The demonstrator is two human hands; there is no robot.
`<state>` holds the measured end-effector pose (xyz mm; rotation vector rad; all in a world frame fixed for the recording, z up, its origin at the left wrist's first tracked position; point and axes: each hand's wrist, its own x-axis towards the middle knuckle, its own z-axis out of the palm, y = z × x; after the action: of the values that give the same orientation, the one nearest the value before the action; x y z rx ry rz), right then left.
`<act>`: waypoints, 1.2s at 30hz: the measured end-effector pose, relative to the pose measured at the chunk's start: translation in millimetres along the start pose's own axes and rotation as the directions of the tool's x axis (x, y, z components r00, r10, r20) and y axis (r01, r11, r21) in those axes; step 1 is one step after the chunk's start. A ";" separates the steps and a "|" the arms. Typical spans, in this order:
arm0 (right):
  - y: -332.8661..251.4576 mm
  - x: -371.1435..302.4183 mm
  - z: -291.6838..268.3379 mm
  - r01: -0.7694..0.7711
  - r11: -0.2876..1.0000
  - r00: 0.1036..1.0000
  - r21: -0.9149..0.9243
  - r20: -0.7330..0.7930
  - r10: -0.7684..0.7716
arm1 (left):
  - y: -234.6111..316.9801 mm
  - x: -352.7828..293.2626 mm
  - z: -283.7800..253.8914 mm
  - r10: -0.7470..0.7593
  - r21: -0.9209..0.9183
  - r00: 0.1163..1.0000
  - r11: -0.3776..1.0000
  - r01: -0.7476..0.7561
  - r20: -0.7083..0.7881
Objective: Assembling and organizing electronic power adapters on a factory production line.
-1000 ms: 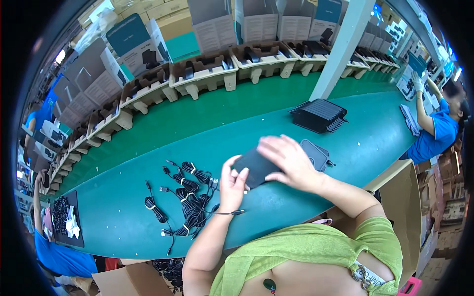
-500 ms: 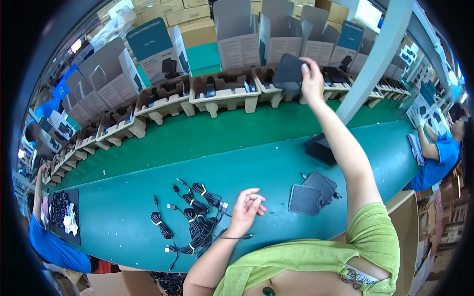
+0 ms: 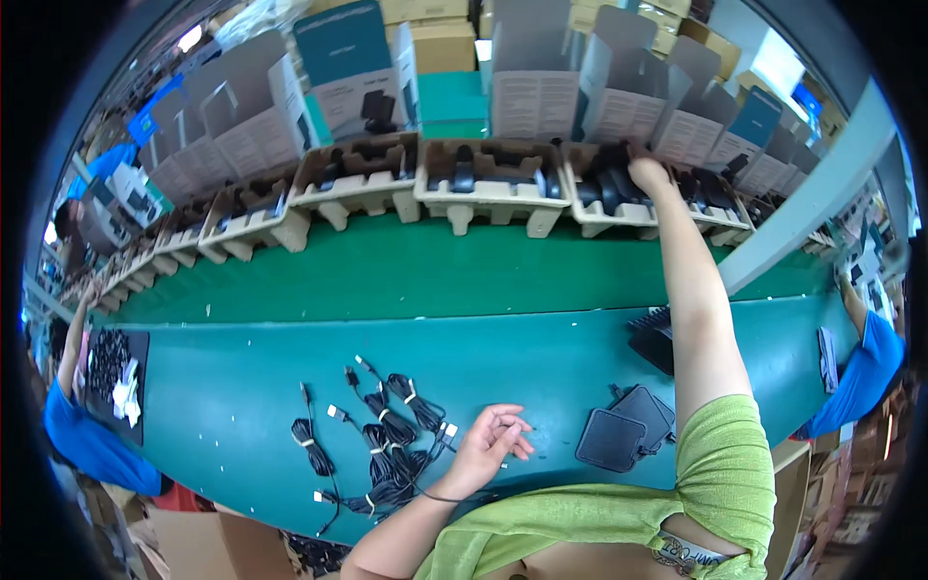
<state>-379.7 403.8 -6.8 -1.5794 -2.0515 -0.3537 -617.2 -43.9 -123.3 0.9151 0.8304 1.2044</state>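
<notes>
My right hand [image 3: 650,172] reaches to the molded pulp tray [image 3: 604,218] on the far side, its fingers closed at the edge of a black flat pad [image 3: 611,176]. The pad lies low in the tray, and the fingertips are partly hidden. My left hand [image 3: 491,447] hovers over the table with loosely bent fingers apart and nothing in them. Beside it on the left lie several black cables [image 3: 391,469], coiled and tied. Two more black pads, a front one [image 3: 612,440] and a rear one [image 3: 652,411], overlap on the table at the right.
A row of pulp trays [image 3: 493,201] with open printed boxes [image 3: 532,101] behind them lines the far side. A black stack [image 3: 653,340] sits near my right forearm. A grey post [image 3: 807,193] slants at the right. Co-workers in blue sit at both ends.
My right hand has lowered the black pad from above the trays into one of them. My left hand stays almost in place. The view has shifted.
</notes>
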 end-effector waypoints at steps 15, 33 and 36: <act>15.2 -28.4 12.7 -0.342 0.916 0.936 -0.208 0.011 0.352 | -9.4 1.2 2.6 -0.008 0.012 1.000 1.000 0.008 0.025; -149.6 -142.4 -64.9 0.487 0.870 0.837 0.079 -0.327 -0.439 | -7.0 3.3 -2.7 0.057 0.029 0.998 0.998 -0.057 0.018; -249.4 -214.6 -84.0 0.543 0.684 0.794 0.486 -0.032 -0.608 | -10.6 1.8 -8.1 0.042 0.005 0.999 0.999 -0.042 0.017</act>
<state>-557.6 115.3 -28.2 -0.6431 -2.4709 0.0559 -620.0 -42.2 -136.4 0.9501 0.8044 1.2300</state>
